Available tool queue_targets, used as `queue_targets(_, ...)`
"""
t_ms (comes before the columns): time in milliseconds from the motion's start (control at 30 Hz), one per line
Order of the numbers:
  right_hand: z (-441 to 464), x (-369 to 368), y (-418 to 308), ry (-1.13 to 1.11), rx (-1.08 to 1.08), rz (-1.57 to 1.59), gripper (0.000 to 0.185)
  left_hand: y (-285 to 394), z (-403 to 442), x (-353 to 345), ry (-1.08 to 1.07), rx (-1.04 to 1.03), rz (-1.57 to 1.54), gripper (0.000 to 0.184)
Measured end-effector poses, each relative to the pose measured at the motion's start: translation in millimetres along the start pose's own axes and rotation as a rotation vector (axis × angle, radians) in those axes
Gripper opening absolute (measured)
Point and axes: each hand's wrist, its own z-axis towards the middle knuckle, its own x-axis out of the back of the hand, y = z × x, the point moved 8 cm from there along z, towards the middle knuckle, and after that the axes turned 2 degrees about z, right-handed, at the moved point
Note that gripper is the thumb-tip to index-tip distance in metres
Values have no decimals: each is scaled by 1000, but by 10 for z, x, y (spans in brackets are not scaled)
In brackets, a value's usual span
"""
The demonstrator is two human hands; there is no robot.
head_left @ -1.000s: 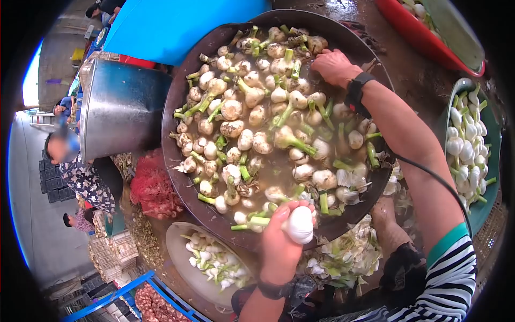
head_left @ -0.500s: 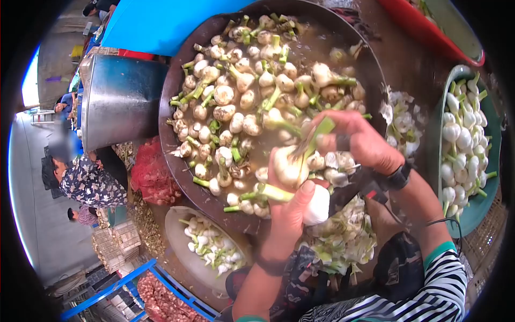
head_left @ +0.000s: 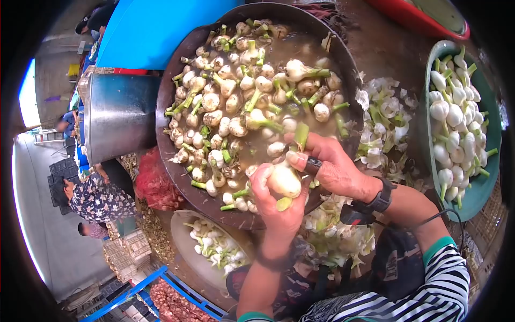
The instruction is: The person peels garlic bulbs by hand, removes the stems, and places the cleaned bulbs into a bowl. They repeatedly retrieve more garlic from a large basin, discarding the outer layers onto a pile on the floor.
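A pale garlic bulb [head_left: 284, 181] is cupped in my left hand [head_left: 279, 206], over the near edge of a large dark basin [head_left: 185, 189]. A green stem end shows below the bulb. My right hand [head_left: 335, 169] closes on a green stalk [head_left: 301, 135] just above that bulb, with a dark band on one finger. Whether a second bulb is hidden in my left palm cannot be made out. Many soiled garlic bulbs [head_left: 212, 101] with cut stems float in the basin's murky water.
To the right, a green tub [head_left: 472, 201] holds white bulbs. Peeled skins [head_left: 375, 134] lie beside the basin. A pale oval tray [head_left: 182, 236] of small bulbs, a red net sack [head_left: 156, 180] and a metal pot [head_left: 120, 118] are left. A person [head_left: 102, 196] sits farther left.
My right hand has come from the basin's far right side to my left hand, bringing a garlic bulb. The white bulb seen earlier in my left hand is no longer plainly visible. The view has shifted.
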Motion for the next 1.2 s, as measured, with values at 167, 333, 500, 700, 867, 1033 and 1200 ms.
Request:
queue_targets(167, -51, 51, -120, -74, 104, -113, 25, -165, -36, -82, -13, 380, -431, 67)
queue_targets(333, -79, 244, -113, -75, 240, -305, 36, -215, -258, -291, -223, 1002, -937, 64)
queue_targets(500, 10, 311, -84, 37, 131, -80, 40, -234, -103, -162, -80, 515, -517, 59)
queue_targets(700, -57, 237, 67, -135, -172, -142, 27, -28, 19, -25, -56, 18, 118, 70)
queue_targets(867, -64, 315, 11, -204, -62, -123, 15, -242, -221, -307, -333, 951, -979, 58)
queue_targets(1033, -109, 297, 79, -237, 15, -58, 18, -180, -350, -508, -426, 1023, -1604, 57)
queue_targets(1200, -117, 297, -90, -138, 105, -365, 19, -516, -394, -469, -141, 1008, -1000, 44)
